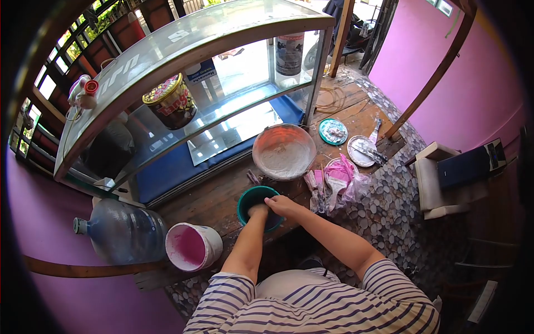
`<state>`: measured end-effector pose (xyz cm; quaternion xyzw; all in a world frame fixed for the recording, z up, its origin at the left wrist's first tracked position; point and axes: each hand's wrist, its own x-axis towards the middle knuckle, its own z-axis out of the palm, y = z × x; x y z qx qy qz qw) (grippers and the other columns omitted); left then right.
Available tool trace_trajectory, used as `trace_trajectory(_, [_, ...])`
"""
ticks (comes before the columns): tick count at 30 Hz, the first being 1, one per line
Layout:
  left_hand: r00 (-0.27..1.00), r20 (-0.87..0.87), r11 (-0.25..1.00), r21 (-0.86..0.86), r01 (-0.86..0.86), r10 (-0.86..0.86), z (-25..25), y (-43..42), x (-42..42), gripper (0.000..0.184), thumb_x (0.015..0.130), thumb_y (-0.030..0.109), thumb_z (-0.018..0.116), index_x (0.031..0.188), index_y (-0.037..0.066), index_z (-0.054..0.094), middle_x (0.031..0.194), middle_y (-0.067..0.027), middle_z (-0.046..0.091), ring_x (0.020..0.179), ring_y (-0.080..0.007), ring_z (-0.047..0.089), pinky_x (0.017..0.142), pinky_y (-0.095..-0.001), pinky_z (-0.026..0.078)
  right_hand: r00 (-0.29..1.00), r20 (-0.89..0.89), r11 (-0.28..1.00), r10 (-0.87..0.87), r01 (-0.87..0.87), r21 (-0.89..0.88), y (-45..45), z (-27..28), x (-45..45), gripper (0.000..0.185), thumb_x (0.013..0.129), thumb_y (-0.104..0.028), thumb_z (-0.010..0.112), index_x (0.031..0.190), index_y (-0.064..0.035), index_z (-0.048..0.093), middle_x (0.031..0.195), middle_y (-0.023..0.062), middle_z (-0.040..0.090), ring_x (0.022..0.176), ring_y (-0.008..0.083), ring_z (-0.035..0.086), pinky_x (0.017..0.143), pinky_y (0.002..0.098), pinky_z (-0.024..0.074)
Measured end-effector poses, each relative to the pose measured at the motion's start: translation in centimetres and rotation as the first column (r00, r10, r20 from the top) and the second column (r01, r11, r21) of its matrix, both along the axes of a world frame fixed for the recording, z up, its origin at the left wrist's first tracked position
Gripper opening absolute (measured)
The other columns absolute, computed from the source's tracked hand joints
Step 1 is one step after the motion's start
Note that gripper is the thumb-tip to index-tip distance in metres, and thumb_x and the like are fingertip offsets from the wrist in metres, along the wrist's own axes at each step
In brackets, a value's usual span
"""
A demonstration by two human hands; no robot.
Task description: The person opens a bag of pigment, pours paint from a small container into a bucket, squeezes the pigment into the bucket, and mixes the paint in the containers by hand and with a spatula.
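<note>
A dark green bucket (242,201) stands at the near edge of the wooden bench. My left hand (257,211) reaches down inside it, and its fingers are hidden in the dark interior. With its fingers closed over the rim on the right side, my right hand (281,206) grips the bucket. Just behind is a wide basin (285,153) with pale grey powder or paste coating its inside. Right of the basin lie paint brushes (335,183) with pink plastic. A white bucket (210,247), pink inside, sits to the left.
A large water jug (125,231) lies at the left. The glass display case (183,39) holds a round tin (171,100). A teal lid (333,132) and a white lid (357,158) with scrapers rest at the right. A chair (431,183) stands on the pebble-patterned floor.
</note>
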<state>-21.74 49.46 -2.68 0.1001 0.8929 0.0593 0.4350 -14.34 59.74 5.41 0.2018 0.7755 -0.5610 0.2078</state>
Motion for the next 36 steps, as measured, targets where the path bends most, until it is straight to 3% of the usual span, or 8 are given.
trace_trajectory(6, [0.999, 0.017, 0.997, -0.052, 0.053, -0.052, -4.8, -0.4, -0.9, 0.047, 0.097, 0.038, 0.040, 0.135, 0.016, 0.057, 0.145, -0.0110, 0.048, 0.134, -0.0273, 0.046, 0.106, -0.0423, 0.040, 0.998, 0.065, 0.999, 0.007, -0.004, -0.049, -0.6, 0.4, -0.4, 0.058, 0.098, -0.045, 0.048, 0.117, 0.0085, 0.062, 0.117, 0.0248, 0.064, 0.111, 0.0326, 0.061, 0.095, 0.0395, 0.0454])
trace_trajectory(16, [0.973, -0.170, 0.980, 0.096, 0.175, -0.157, 3.3, -2.8, 0.5, 0.031, 0.091, 0.020, 0.052, 0.114, 0.010, 0.070, 0.123, -0.0155, 0.064, 0.116, -0.0305, 0.061, 0.095, -0.0433, 0.050, 0.988, 0.152, 1.000, -0.029, 0.029, 0.001, -2.3, -4.3, -4.3, 0.059, 0.099, -0.039, 0.041, 0.121, 0.0142, 0.056, 0.130, 0.0325, 0.053, 0.125, 0.0426, 0.051, 0.103, 0.0467, 0.0396])
trace_trajectory(19, [0.978, -0.078, 0.975, 0.094, 0.201, -0.194, 4.6, -3.3, 1.1, 0.030, 0.084, 0.007, 0.058, 0.112, 0.007, 0.069, 0.122, -0.0162, 0.065, 0.116, -0.0314, 0.061, 0.095, -0.0430, 0.050, 0.969, 0.146, 0.974, 0.198, -0.212, 0.086, -1.6, -7.4, -5.9, 0.046, 0.094, -0.024, 0.044, 0.118, 0.0115, 0.059, 0.130, 0.0304, 0.055, 0.121, 0.0420, 0.054, 0.095, 0.0495, 0.0445])
trace_trajectory(22, [0.894, -0.100, 0.878, 0.172, 0.448, -0.436, 7.4, -4.6, 1.4, 0.029, 0.079, 0.001, 0.057, 0.106, 0.004, 0.070, 0.120, -0.0180, 0.065, 0.110, -0.0311, 0.063, 0.093, -0.0411, 0.051, 0.948, 0.202, 0.964, 0.246, -0.261, 0.050, -2.8, -6.1, -6.6, 0.040, 0.085, -0.012, 0.046, 0.115, 0.0090, 0.063, 0.125, 0.0282, 0.059, 0.114, 0.0426, 0.059, 0.087, 0.0505, 0.0481])
trace_trajectory(24, [0.923, -0.207, 0.887, 0.271, 0.374, -0.325, 6.0, -6.2, 1.6, 0.028, 0.081, 0.003, 0.055, 0.105, 0.001, 0.069, 0.117, -0.0202, 0.065, 0.108, -0.0320, 0.063, 0.092, -0.0412, 0.051, 0.921, 0.286, 0.946, 0.266, -0.307, 0.108, -3.0, -8.4, -7.3, 0.036, 0.084, -0.016, 0.052, 0.109, 0.0051, 0.067, 0.119, 0.0259, 0.063, 0.110, 0.0389, 0.062, 0.086, 0.0482, 0.0495])
trace_trajectory(26, [0.858, -0.314, 0.809, 0.312, 0.498, -0.407, 6.3, -7.2, 1.6, 0.022, 0.089, 0.007, 0.050, 0.103, -0.003, 0.064, 0.107, -0.0229, 0.065, 0.101, -0.0374, 0.062, 0.089, -0.0451, 0.049, 0.720, 0.245, 0.625, 0.649, -0.689, 0.368, -2.8, -12.6, -8.6, 0.033, 0.083, -0.023, 0.059, 0.105, -0.0019, 0.072, 0.118, 0.0229, 0.065, 0.109, 0.0344, 0.064, 0.088, 0.0459, 0.0507])
trace_trajectory(30, [0.897, -0.399, 0.789, 0.482, 0.381, -0.190, 7.4, -8.4, 2.4, 0.023, 0.092, 0.009, 0.048, 0.104, -0.004, 0.063, 0.103, -0.0241, 0.064, 0.098, -0.0396, 0.061, 0.089, -0.0459, 0.049, 0.800, 0.288, 0.675, 0.526, -0.599, 0.430, -3.9, -16.5, -8.4, 0.039, 0.076, -0.035, 0.069, 0.102, -0.0056, 0.073, 0.112, 0.0187, 0.068, 0.104, 0.0311, 0.067, 0.085, 0.0415, 0.0524])
trace_trajectory(36, [0.939, -0.336, 0.849, 0.516, 0.115, 0.077, 8.0, -8.4, 2.8, 0.026, 0.092, 0.011, 0.047, 0.107, -0.007, 0.060, 0.112, -0.0281, 0.061, 0.108, -0.0422, 0.058, 0.094, -0.0461, 0.046, 0.569, -0.061, 0.550, 0.820, -0.755, 0.358, -2.8, -17.3, -8.7, 0.029, 0.082, -0.025, 0.065, 0.103, -0.0072, 0.070, 0.108, 0.0161, 0.070, 0.100, 0.0329, 0.066, 0.084, 0.0427, 0.0517])
